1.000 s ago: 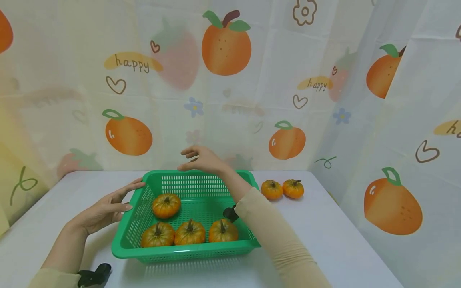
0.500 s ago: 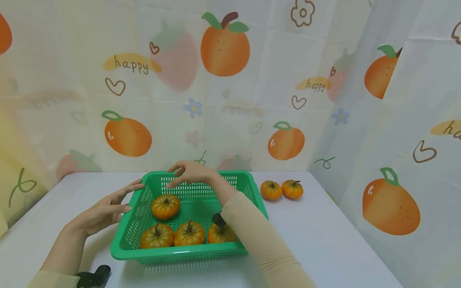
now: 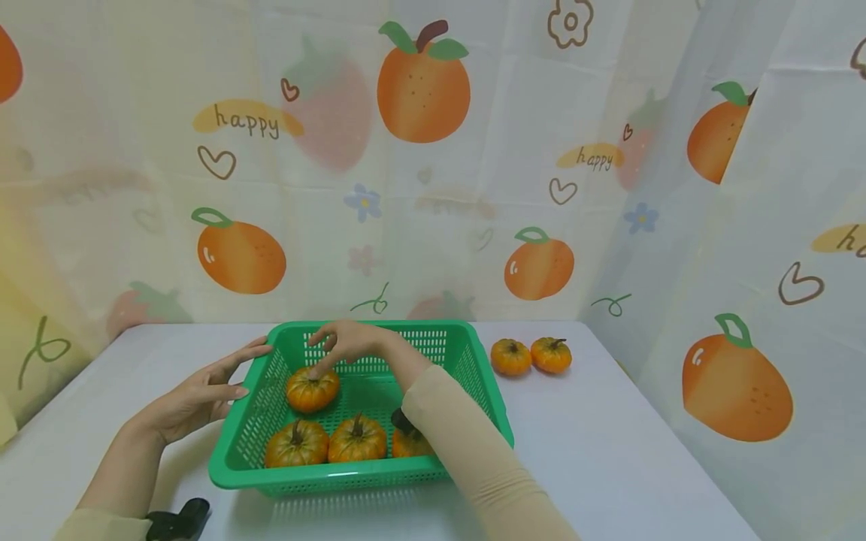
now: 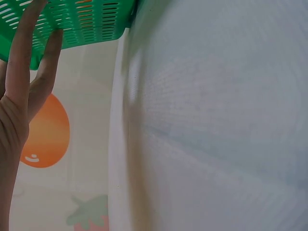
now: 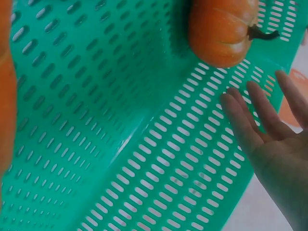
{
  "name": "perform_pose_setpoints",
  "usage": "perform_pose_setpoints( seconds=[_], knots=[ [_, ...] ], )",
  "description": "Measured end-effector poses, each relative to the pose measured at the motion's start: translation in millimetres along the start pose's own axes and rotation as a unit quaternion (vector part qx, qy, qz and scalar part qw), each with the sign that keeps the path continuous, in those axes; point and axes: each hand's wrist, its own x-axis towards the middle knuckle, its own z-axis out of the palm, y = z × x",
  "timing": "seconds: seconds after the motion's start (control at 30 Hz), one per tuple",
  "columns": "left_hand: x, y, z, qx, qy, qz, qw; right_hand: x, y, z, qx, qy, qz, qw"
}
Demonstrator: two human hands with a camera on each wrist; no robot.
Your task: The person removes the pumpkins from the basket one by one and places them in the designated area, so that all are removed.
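Note:
A green perforated basket [image 3: 271,475] holds several small orange pumpkins. My right hand [image 3: 352,340] is over the back left of the basket, fingers spread around the upper side of the back-left pumpkin [image 3: 313,394]. In the right wrist view the hand [image 5: 272,139] has its fingers apart near that pumpkin [image 5: 221,33], with a gap between them. Against the basket's left side rests my left hand [image 3: 192,398], its fingers extended along the rim. From the left wrist view, the fingers of the left hand [image 4: 29,82] touch the basket wall [image 4: 91,21].
Two more pumpkins [image 3: 510,357] [image 3: 551,355] stand side by side on the white table [image 3: 595,451], right of the basket. Three pumpkins line the basket's front. A printed curtain [image 3: 440,188] hangs behind the table.
My right hand has come down and slightly left, from above the basket's back rim to the back-left pumpkin. The left hand has stayed at the basket's side.

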Motion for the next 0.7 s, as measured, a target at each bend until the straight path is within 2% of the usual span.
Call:
perform_pose_setpoints(
  seconds=[0.13, 0.43, 0.7],
  knots=[
    [0.0, 0.1, -0.4, -0.003, -0.002, 0.002, 1.0, 1.3, 0.9, 0.6, 0.002, -0.004, 0.002, 1.0],
    [0.0, 0.8, -0.6, 0.002, 0.003, 0.0, 1.0, 8.0, 4.1, 7.5, -0.032, -0.023, 0.008, 0.9992],
    [0.0, 0.8, 0.4, -0.001, 0.0, 0.0, 1.0, 11.9, 5.4, 12.0, -0.097, -0.016, -0.003, 0.9951]
  ],
)
